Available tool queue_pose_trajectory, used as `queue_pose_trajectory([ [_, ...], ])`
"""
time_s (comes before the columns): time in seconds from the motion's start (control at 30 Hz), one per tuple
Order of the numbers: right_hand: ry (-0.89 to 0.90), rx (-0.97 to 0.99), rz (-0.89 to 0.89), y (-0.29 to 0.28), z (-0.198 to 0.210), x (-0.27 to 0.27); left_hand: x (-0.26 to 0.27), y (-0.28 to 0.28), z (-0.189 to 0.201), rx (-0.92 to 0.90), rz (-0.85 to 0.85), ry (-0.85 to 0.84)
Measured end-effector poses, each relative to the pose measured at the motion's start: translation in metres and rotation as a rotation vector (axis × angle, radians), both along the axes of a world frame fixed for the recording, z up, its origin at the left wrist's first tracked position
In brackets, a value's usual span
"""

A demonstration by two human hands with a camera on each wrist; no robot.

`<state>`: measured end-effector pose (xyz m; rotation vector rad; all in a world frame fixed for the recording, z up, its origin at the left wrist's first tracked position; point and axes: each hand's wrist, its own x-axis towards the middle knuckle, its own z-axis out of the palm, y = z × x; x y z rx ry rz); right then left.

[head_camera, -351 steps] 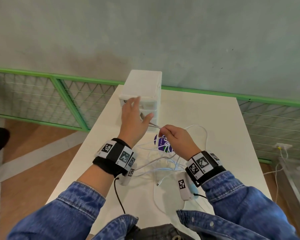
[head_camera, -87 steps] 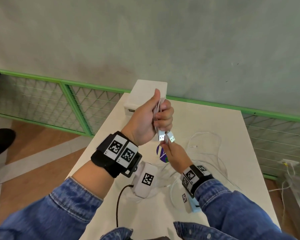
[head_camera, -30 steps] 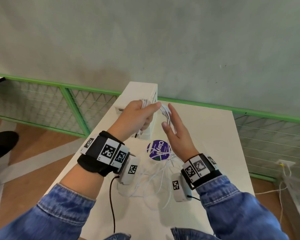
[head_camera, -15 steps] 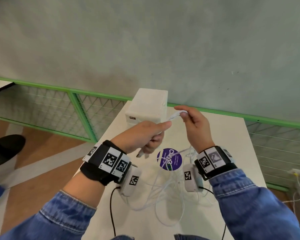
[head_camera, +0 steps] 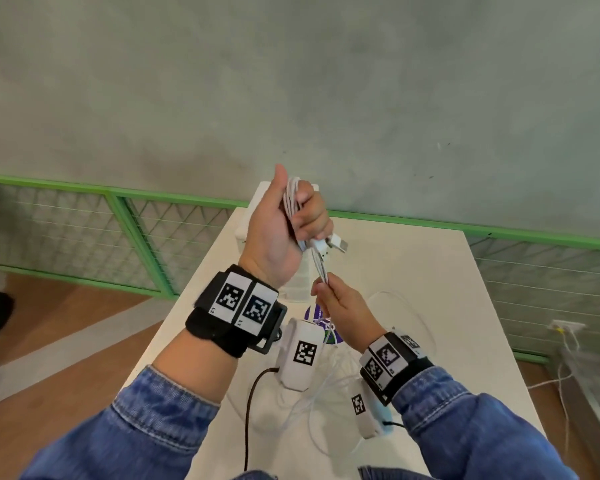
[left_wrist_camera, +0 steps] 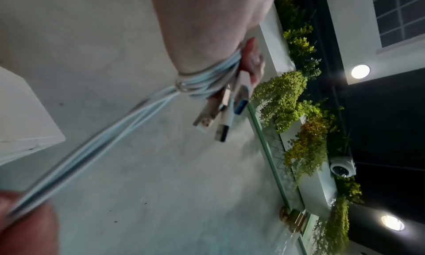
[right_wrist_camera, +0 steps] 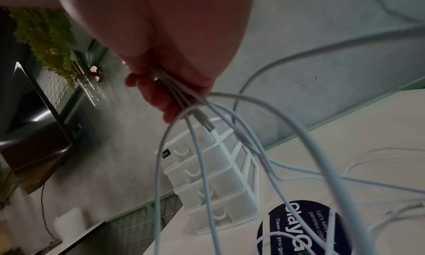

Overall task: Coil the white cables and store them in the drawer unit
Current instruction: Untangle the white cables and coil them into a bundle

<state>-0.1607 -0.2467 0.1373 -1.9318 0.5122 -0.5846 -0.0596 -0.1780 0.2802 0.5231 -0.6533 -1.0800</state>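
My left hand (head_camera: pixel 300 218) is raised upright in front of the white drawer unit (head_camera: pixel 298 285) and grips a bundle of white cables (head_camera: pixel 291 199) wound round its fingers. USB plugs (head_camera: pixel 330 244) stick out below the fist; the left wrist view shows the same plugs (left_wrist_camera: pixel 219 119) and windings (left_wrist_camera: pixel 207 79). Just below, my right hand (head_camera: pixel 327 289) pinches several strands that run taut up to the bundle. In the right wrist view the fingers (right_wrist_camera: pixel 170 102) hold those strands, and loose cable (right_wrist_camera: pixel 207 168) hangs in loops toward the table. The drawer unit (right_wrist_camera: pixel 214 177) stands with its drawers closed.
The white table (head_camera: pixel 413 271) carries loose cable loops (head_camera: pixel 406 303) and a round purple sticker (head_camera: pixel 315 312) under my right hand. A green mesh railing (head_camera: pixel 136 216) and a grey wall stand behind. Wooden floor lies to the left.
My left hand has risen and turned upright, thumb up, with the wound bundle. My right hand has dropped from beside the drawer unit's top to below the left hand, holding the strands.
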Motion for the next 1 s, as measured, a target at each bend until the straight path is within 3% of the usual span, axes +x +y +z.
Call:
queue_pose_trajectory([
  [0.13, 0.075, 0.024, 0.042, 0.004, 0.005, -0.004, 0.002, -0.005, 0.002, 0.001, 0.207, 0.041],
  [0.23, 0.116, 0.049, 0.064, 0.009, 0.004, -0.007, 0.009, -0.005, -0.005, 0.042, 0.363, -0.051],
  [0.4, 0.195, -0.019, 0.105, 0.016, 0.011, -0.008, 0.016, 0.002, -0.025, 0.042, 0.765, -0.441],
  [0.47, 0.197, -0.052, 0.119, 0.019, 0.011, -0.011, 0.02, 0.005, -0.03, 0.007, 0.845, -0.559],
  [0.53, 0.173, -0.13, 0.095, 0.019, 0.013, -0.015, 0.028, 0.006, -0.035, 0.022, 0.855, -0.821],
  [0.63, 0.113, -0.254, 0.047, 0.014, 0.021, -0.022, 0.034, 0.011, -0.05, 0.339, 0.634, -1.435],
  [0.67, 0.081, -0.278, 0.028, 0.012, 0.024, -0.024, 0.034, 0.012, -0.053, 0.448, 0.522, -1.468],
  [0.77, 0.027, -0.335, -0.026, 0.005, 0.028, -0.029, 0.029, 0.013, -0.064, 0.632, 0.176, -1.269],
  [0.87, 0.053, -0.378, -0.08, -0.002, 0.03, -0.033, 0.014, 0.018, -0.067, 0.721, -0.116, -1.367],
  [0.93, 0.096, -0.388, -0.098, -0.007, 0.03, -0.036, 0.006, 0.022, -0.068, 0.74, -0.219, -1.378],
  [1.0, 0.152, -0.423, -0.113, -0.011, 0.028, -0.039, 0.001, 0.023, -0.068, 0.763, -0.211, -1.372],
])
